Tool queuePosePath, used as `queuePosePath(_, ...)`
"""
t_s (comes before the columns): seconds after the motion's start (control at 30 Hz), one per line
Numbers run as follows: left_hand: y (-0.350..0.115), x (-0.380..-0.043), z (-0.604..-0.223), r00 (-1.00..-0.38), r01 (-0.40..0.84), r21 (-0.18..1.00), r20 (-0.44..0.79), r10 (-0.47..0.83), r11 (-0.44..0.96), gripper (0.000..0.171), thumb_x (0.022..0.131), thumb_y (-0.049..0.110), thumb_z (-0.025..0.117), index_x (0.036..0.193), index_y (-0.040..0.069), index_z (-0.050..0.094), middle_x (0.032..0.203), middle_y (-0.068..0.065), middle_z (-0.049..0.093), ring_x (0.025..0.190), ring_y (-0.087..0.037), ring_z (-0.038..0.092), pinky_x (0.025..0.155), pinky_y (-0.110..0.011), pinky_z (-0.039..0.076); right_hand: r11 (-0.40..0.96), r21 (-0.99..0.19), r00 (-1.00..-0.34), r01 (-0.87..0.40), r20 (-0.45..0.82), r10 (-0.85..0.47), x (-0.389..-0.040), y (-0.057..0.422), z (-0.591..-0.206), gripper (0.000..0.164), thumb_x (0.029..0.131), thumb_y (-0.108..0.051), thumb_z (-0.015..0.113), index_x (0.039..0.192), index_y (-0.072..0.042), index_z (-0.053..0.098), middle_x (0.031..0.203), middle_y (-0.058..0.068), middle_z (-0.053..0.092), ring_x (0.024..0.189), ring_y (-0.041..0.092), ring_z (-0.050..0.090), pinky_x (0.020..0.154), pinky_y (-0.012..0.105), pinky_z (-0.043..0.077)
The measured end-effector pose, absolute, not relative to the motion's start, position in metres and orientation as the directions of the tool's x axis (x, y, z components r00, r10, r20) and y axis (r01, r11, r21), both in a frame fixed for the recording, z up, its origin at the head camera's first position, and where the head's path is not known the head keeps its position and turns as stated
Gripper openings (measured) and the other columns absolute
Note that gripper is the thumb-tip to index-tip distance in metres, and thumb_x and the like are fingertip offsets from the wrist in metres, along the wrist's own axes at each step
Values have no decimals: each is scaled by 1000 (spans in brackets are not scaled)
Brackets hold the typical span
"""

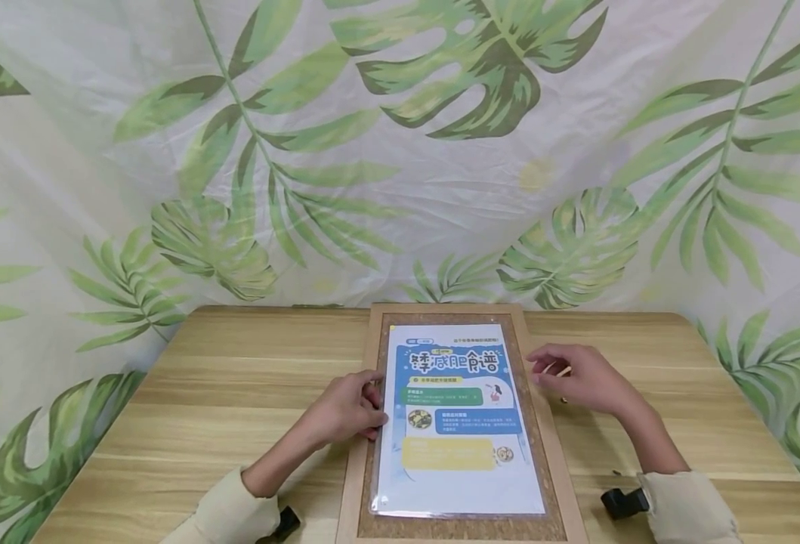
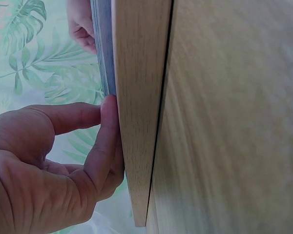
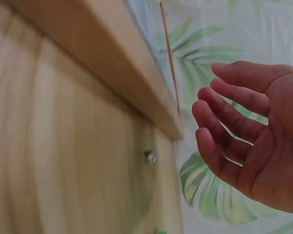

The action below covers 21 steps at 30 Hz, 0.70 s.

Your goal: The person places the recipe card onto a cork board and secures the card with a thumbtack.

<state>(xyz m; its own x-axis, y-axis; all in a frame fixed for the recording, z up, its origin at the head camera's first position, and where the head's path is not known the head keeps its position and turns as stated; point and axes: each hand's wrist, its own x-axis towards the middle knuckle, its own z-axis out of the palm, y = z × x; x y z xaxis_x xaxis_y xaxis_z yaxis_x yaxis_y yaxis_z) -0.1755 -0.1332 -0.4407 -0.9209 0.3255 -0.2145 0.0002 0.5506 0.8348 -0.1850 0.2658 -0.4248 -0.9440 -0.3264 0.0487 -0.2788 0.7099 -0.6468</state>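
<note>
A laminated sheet with Chinese print and blue, green and yellow boxes lies on a wood-framed cork board. My left hand is at the sheet's left edge. In the left wrist view its thumb and a finger pinch at that edge, the other fingers against the wooden frame. My right hand hovers just right of the board, its fingers loosely bent; in the right wrist view the hand holds nothing. A yellow pin marks the sheet's top left corner.
The board rests on a wood-grain table. A small shiny pin-like piece lies on the table right of the board. Behind hangs a leaf-patterned cloth. Black devices are worn near both cuffs.
</note>
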Motion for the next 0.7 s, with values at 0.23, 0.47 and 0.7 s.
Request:
queuePosePath(0.23, -135, -175, -440, -921, 2, 839, -210, 327, 544, 72, 87, -10, 80, 152, -10, 50, 97, -12, 65, 67, -17, 69, 59, -32, 66, 736, -634, -961, -237, 41, -275, -184, 282, -436, 27, 100, -18, 76, 122, -3, 77, 100, 3, 77, 91, 16, 68, 72, 24, 59)
queuePosePath(0.47, -134, -175, -440, -918, -15, 839, -226, 325, 543, 71, 88, -10, 79, 152, -9, 50, 98, -13, 65, 68, -16, 70, 59, -30, 66, 761, -603, -965, -237, 60, -254, -177, 302, -439, 25, 100, -18, 76, 120, -3, 77, 100, 2, 78, 91, 13, 70, 75, 25, 60)
queuePosePath(0.7, -134, -177, -442, -916, -8, 836, -227, 331, 549, 70, 89, -10, 78, 153, -9, 49, 98, -12, 64, 68, -16, 70, 60, -30, 66, 788, -574, -972, -222, 63, -228, -171, 332, -446, 23, 100, -16, 75, 119, -4, 78, 100, 0, 79, 89, 10, 71, 74, 23, 59)
